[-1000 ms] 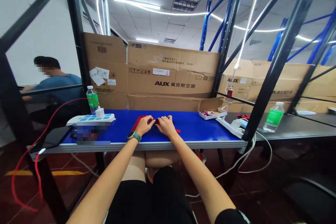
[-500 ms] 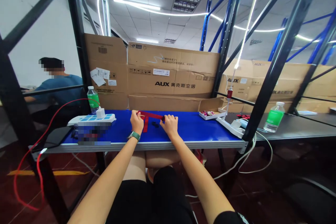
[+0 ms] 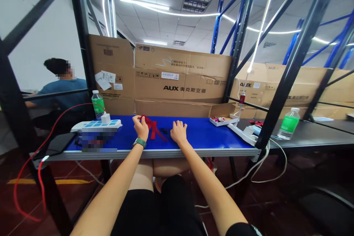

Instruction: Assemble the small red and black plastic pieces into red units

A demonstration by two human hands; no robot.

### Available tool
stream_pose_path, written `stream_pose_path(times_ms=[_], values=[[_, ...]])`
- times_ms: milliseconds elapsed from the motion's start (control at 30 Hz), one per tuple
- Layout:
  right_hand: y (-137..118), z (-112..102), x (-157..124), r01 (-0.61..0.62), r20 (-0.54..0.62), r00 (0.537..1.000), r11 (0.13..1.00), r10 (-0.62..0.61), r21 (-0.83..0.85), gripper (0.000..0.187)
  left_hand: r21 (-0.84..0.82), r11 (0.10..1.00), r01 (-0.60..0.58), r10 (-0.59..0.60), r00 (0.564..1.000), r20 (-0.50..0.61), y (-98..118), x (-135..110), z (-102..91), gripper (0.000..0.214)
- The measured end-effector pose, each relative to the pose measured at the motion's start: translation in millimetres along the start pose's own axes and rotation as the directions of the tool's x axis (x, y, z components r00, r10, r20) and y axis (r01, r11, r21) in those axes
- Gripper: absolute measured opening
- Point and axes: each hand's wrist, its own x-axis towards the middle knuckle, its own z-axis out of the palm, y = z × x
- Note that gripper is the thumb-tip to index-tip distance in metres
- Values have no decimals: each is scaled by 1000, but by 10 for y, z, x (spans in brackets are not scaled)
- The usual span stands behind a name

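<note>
My left hand [image 3: 141, 128], with a green-banded watch on its wrist, is closed on a red ribbon [image 3: 159, 133] just above the blue tabletop. The ribbon's free end trails down to the right. Another red strip [image 3: 153, 131] lies on the tabletop beside it, partly overlapped, so I cannot tell whether the two are joined. My right hand [image 3: 179, 132] is at the tabletop with its fingers bent and apart, and no ribbon shows in it. Small black pieces [image 3: 164, 131] lie between the hands, close to my right fingertips; their kind is too small to make out.
On the blue table [image 3: 204, 138], a white power strip [image 3: 113, 124] and a water bottle [image 3: 97, 104] stand left. A shallow box [image 3: 223, 120] of small items sits right. Cardboard [image 3: 182, 77] walls the back; a person [image 3: 62, 88] sits beyond the left post.
My right hand has let go of the ribbon's end, which was stretched between both hands and now hangs down. My left hand has moved slightly left, still holding the ribbon.
</note>
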Motion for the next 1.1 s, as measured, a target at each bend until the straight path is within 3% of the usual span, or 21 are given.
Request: stream_pose_path(times_ms=[67,133,233,333,400,500,533,600,700,800,900,1000,1100], values=[[-7,-10,19,187,82,977,978,-195,90,43,-12,1000,0,0,1000,23,-20,-9,5,14],[-6,-3,46,335,161,916,922,-366,193,42,25,1000,-6,3,996,90,-30,-18,0,14],[1,52,85,384,266,850,880,-455,279,40,110,994,-26,-2,969,248,-35,-35,-2,14],[9,129,103,333,303,864,907,-402,257,38,134,991,-17,-44,898,439,-48,-75,23,17],[21,162,102,276,278,904,940,-325,201,35,157,986,-56,-51,795,604,-68,-123,44,23],[58,153,96,155,193,967,985,-166,72,35,253,937,-240,-54,616,786,-99,-209,58,40],[74,132,96,108,149,983,994,-111,30,36,285,910,-301,-64,578,814,-103,-234,56,43],[97,74,97,12,36,999,1000,-12,-26,38,325,864,-385,-74,541,838,-93,-269,49,40],[90,-13,83,-22,-62,998,1000,20,-22,41,322,825,-464,-17,549,836,-34,-281,39,30],[34,-41,44,196,56,979,980,-197,38,39,373,781,-501,26,623,782,41,-269,34,29],[-19,-10,16,313,174,932,948,-319,64,39,494,732,-469,-56,682,729,82,-268,27,37],[-30,27,12,222,190,956,975,-223,28,43,565,713,-415,-186,665,723,80,-282,21,35],[-7,47,-2,87,129,988,996,-85,-9,46,584,720,-375,-252,643,723,65,-298,22,42]])
